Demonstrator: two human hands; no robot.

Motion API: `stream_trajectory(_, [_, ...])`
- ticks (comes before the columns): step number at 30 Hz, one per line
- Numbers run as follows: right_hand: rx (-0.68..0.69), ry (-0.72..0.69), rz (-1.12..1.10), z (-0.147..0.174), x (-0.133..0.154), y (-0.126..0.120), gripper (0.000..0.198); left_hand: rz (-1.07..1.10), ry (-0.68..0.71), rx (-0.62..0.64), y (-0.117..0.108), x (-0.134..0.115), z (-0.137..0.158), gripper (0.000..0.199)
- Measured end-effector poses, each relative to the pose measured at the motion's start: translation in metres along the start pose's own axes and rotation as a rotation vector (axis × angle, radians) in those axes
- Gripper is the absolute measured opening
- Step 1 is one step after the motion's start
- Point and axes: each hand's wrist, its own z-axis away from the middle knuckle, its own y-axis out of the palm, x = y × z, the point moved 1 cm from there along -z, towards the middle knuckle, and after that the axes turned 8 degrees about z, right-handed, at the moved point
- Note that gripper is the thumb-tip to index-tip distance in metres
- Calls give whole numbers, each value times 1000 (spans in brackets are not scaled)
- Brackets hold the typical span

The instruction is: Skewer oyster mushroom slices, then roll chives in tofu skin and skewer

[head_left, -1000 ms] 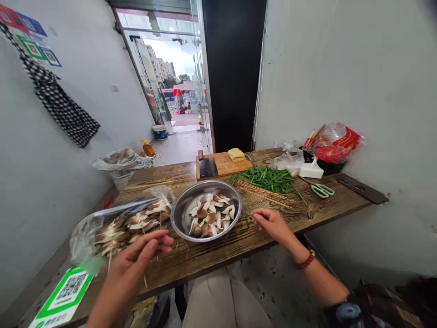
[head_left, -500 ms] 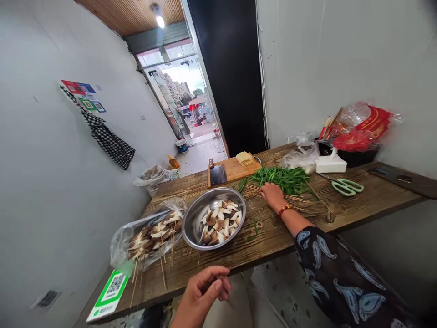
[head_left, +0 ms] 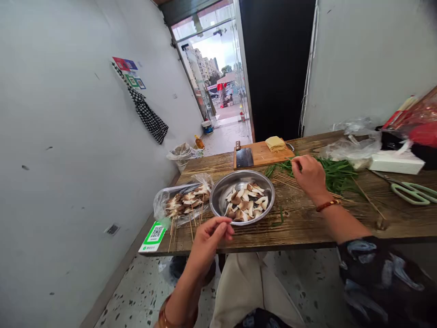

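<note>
My left hand [head_left: 215,234] is held just in front of the steel bowl [head_left: 214,210], its fingers curled and the thumb near the index finger; nothing shows in it. Cut mushroom pieces [head_left: 245,200] lie in the bowl. My right hand [head_left: 309,176] is closed in a pinch, raised over the loose bamboo skewers [head_left: 288,181] and the chopped green leaves [head_left: 337,173]. A thin pale tip at its fingers looks like a bamboo skewer, mostly hidden by the hand. Skewered mushrooms [head_left: 187,200] rest on a plastic bag left of the bowl.
Behind the bowl is a cutting board [head_left: 261,155] with a cleaver [head_left: 245,157] and stacked tofu sheets [head_left: 275,144]. Scissors [head_left: 409,191], a tissue pack [head_left: 396,161] and a plastic bag [head_left: 355,143] lie at the right. A QR-code card [head_left: 152,237] lies at the table's left corner.
My right hand has lifted off the skewers and closed. My left hand has come up to the bowl's near rim with its thumb closer to the fingers. The view has turned right.
</note>
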Motion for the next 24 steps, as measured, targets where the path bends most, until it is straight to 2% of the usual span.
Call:
stream_trajectory(2, [-158,8,-226,3,24,-21,22,-61,71,-77,-2,-1,-17,26])
stream_trajectory(4, [-164,-8,-478,13,54,-38,20,-154,149,-85,-2,-1,-40,27])
stream_trajectory(6, [-7,29,-723,28,83,-44,22,-307,217,-69,0,3,-67,25])
stream_trajectory(8, [170,98,-943,44,108,-39,25,-562,315,-55,2,7,-93,19])
stream_trajectory(9, [213,136,-1003,51,116,-34,26,-698,354,-31,4,9,-104,18])
stream_trajectory(13, [229,190,-996,67,128,-11,26,-1069,329,108,9,18,-136,21])
stream_trajectory(17, [236,207,-973,70,126,-7,27,-1290,329,221,13,28,-149,22])
stream_trajectory(20, [249,200,-956,71,127,-12,26,-1378,336,267,14,36,-154,24])
stream_trajectory(24, [253,205,-943,74,132,-20,25,-1373,346,299,15,42,-159,24])
